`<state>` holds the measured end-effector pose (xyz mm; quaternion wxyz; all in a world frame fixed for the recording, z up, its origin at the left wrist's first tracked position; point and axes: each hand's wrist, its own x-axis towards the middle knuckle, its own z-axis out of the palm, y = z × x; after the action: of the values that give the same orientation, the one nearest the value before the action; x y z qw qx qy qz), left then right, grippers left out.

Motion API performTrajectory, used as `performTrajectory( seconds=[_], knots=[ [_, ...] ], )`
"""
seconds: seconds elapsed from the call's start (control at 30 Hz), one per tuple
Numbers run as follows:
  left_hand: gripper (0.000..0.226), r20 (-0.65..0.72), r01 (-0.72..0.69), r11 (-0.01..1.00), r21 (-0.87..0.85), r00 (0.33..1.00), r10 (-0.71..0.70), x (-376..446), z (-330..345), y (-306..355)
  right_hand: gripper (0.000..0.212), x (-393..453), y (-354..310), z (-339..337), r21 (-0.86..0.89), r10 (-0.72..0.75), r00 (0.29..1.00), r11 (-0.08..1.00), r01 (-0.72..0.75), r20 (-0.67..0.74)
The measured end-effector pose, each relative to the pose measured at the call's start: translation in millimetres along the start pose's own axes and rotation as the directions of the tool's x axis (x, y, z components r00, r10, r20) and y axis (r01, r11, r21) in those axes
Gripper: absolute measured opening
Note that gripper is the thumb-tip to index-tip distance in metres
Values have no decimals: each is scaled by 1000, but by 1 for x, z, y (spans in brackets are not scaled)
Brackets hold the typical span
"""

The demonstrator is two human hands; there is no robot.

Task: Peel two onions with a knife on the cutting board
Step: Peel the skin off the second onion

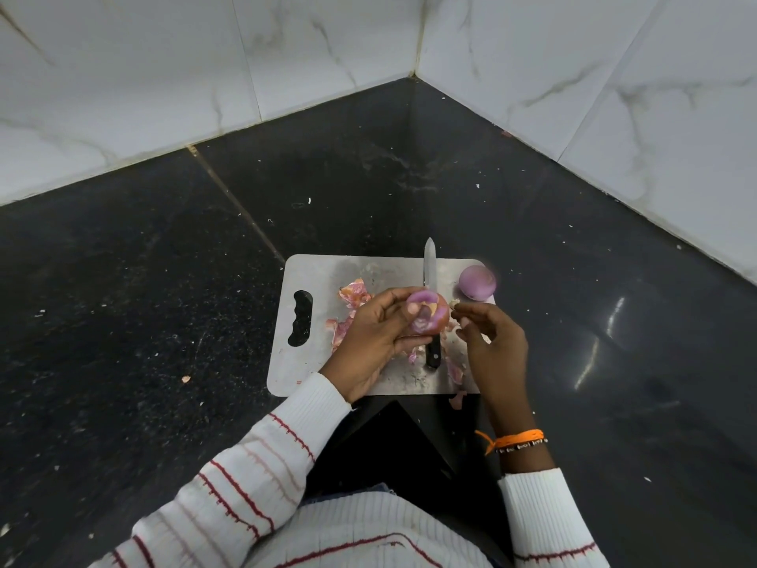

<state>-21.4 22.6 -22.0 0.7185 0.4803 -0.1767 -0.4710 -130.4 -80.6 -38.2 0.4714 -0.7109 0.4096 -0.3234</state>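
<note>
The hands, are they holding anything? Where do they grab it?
The left hand grips an onion around its sides, cut end showing. The right hand holds nothing. The knife lies unheld on the board.

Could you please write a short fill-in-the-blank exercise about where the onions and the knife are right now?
1. The left hand holds an ____.
2. The knife lies on the cutting ____, no hand on it.
3. The second onion rests at the board's far ____ corner.

Missing words: onion; board; right
</note>
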Motion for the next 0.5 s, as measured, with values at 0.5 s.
performTrajectory(
  seconds=[0.5],
  knots=[
    [28,-64,-8,992,126,998,16,1,-4,-4,16,-8,-21,-2,59,-276,961,960,274,25]
  ],
)
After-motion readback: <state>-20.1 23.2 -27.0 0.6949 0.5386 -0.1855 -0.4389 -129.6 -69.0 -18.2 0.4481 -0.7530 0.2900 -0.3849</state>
